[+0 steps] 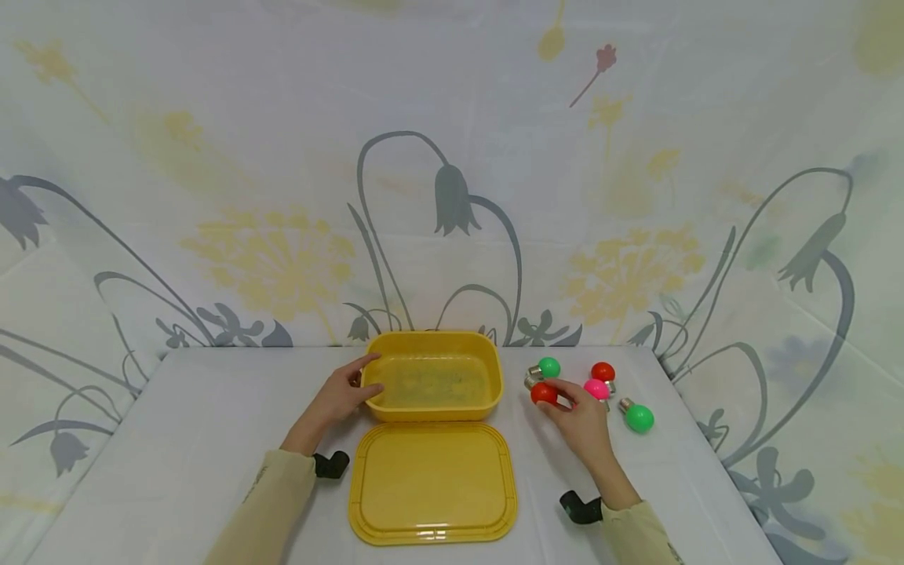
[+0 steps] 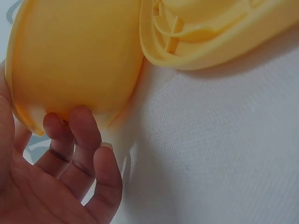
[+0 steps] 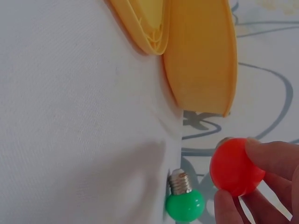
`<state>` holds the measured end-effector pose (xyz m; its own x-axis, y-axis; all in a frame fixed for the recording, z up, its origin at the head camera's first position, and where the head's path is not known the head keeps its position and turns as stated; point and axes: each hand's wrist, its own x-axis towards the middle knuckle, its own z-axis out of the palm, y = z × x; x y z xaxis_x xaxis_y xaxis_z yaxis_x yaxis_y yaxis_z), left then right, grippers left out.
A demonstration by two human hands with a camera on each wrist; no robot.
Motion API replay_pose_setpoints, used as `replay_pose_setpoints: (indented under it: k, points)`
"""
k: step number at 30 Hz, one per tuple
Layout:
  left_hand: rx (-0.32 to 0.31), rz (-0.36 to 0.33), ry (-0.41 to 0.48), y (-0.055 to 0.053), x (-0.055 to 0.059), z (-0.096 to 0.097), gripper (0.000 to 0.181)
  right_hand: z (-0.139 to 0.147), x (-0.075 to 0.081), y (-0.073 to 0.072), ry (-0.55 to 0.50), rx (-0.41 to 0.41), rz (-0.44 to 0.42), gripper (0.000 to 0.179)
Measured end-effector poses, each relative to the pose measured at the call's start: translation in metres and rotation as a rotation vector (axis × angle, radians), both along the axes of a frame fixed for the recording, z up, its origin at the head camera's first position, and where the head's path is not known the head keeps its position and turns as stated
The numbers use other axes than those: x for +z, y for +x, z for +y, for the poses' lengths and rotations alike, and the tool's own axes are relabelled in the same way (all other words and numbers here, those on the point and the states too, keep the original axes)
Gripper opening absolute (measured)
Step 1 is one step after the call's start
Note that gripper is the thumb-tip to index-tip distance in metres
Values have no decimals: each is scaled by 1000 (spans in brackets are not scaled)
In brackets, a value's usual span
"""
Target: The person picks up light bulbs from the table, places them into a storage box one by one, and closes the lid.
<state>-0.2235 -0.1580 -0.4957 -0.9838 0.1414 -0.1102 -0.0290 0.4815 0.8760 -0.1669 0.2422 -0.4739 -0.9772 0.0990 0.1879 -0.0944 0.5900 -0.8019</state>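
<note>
My right hand (image 1: 582,420) pinches a red light bulb (image 3: 236,167) between thumb and fingers, its metal base turned away from the palm. Beside it in the head view lies a green bulb (image 1: 549,367) with a silver screw base. My left hand (image 1: 342,395) grips the left end of a deep yellow plastic box (image 1: 434,414). Several of its fingers (image 2: 84,128) rest against the outer wall, and part of the hand reaches over the rim. No bulbs show inside the box.
A yellow lid (image 1: 433,482) lies flat in front of the box. To the right are another red bulb (image 1: 603,371), a pink bulb (image 1: 596,389) and a second green bulb (image 1: 639,418). A flower-printed cloth (image 1: 311,157) hangs behind the white table (image 1: 191,439).
</note>
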Motion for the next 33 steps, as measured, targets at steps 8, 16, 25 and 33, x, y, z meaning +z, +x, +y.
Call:
replay_pose_setpoints:
  k: [8, 16, 25, 33]
  points:
    - [-4, -2, 2, 0, 0, 1, 64, -2, 2, -1, 1, 17, 28, 41]
    - [-13, 0, 11, 0, 0, 0, 63, -4, 5, -4, -5, 26, 24, 42]
    - [-13, 3, 24, 0, -2, -1, 64, -7, 9, -7, 24, 41, 23, 44]
    - [-7, -5, 31, 0, -1, 0, 64, -10, 10, -12, -36, 67, 18, 44]
